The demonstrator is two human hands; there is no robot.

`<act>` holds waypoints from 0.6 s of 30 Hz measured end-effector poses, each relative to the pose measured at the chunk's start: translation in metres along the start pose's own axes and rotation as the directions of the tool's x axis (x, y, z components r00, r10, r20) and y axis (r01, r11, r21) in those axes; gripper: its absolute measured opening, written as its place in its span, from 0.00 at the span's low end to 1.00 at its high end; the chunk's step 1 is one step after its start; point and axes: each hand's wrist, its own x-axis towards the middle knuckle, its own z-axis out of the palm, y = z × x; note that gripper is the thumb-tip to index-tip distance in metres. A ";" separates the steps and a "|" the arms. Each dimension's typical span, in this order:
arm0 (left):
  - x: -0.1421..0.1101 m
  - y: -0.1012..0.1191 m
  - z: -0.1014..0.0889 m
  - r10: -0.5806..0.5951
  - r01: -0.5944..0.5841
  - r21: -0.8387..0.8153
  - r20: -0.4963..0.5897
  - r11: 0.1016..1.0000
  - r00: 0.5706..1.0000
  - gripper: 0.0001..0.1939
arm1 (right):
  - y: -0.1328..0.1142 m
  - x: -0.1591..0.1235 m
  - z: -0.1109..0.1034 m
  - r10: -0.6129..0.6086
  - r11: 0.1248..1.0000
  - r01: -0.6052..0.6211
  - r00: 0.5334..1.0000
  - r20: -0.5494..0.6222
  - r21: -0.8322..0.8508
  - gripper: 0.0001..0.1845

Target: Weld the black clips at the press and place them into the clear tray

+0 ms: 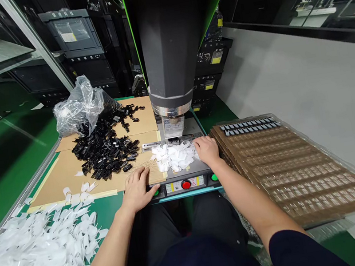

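Note:
My left hand (pixel 138 187) lies flat at the front left of the press base, thumb by the left green button (pixel 156 193), fingers spread and holding nothing. My right hand (pixel 207 150) rests knuckles-up on the grey machine plate beside a small heap of white plastic pieces (pixel 173 157); its fingers curl down and what they touch is hidden. A red button (pixel 186 185) sits on the front panel between my hands. The black press head (pixel 165 54) hangs above a small fixture (pixel 173 129).
A pile of black clips (pixel 106 149) lies on cardboard at left, beside a crumpled clear bag (pixel 79 106). Many white pieces (pixel 32 259) cover the green table at lower left. A stack of clear blister trays (pixel 290 164) with one row of dark parts stands at right.

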 end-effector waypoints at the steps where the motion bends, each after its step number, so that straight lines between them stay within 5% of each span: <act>1: 0.000 0.000 0.000 -0.003 0.003 -0.004 0.000 1.000 1.000 0.37 | 0.001 0.000 -0.001 0.042 0.999 -0.042 0.999 -0.016 0.027 0.16; 8: 0.001 0.000 0.000 -0.006 0.006 0.001 0.009 1.000 1.000 0.37 | 0.014 -0.003 -0.018 0.260 0.962 -0.265 0.962 0.088 0.060 0.13; 14: 0.000 0.000 0.000 -0.001 0.001 -0.005 -0.009 1.000 1.000 0.37 | 0.014 -0.008 -0.028 0.172 0.984 -0.159 0.956 0.238 -0.074 0.10; 18: 0.000 0.000 0.001 0.004 -0.004 -0.005 -0.001 1.000 1.000 0.37 | 0.009 -0.011 -0.025 0.131 0.991 -0.125 0.978 0.161 -0.045 0.14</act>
